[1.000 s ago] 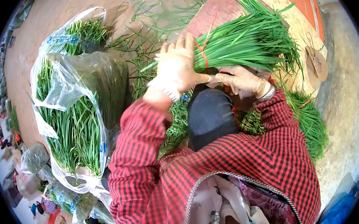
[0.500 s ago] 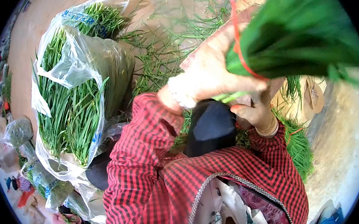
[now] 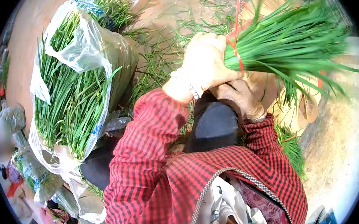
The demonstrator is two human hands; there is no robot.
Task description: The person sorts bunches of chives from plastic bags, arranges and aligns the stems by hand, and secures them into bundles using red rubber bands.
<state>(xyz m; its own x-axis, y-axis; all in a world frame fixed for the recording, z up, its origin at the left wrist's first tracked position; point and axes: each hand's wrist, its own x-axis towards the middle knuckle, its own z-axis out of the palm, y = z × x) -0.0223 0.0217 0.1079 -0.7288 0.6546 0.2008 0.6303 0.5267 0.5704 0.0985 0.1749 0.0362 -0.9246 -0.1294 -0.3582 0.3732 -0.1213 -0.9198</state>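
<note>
A thick bundle of long green leaves (image 3: 286, 39), bound by a red tie (image 3: 238, 55), lies sideways with its loose tips to the right. My left hand (image 3: 209, 61) is wrapped round its bound end, the thumb beside the tie. Just below, my right hand (image 3: 238, 96) is bent in close under the bundle's end near my dark-clad knee (image 3: 215, 126); its fingertips are hidden, and what they hold I cannot make out. Another tied green bundle (image 3: 290, 150) rests beyond my right sleeve.
At the left stands a large clear plastic bag (image 3: 120, 54) full of green leaves, with a second filled bag behind it. Loose leaves (image 3: 156, 68) litter the ground. A tan round object (image 3: 308, 108) lies at the right. Smaller bags (image 3: 37, 174) and a person (image 3: 52, 220) are at lower left.
The bundle was lifted close to the camera, then came down again, further right than at first. My left hand has stayed on its bound end. My right hand has drawn in below it.
</note>
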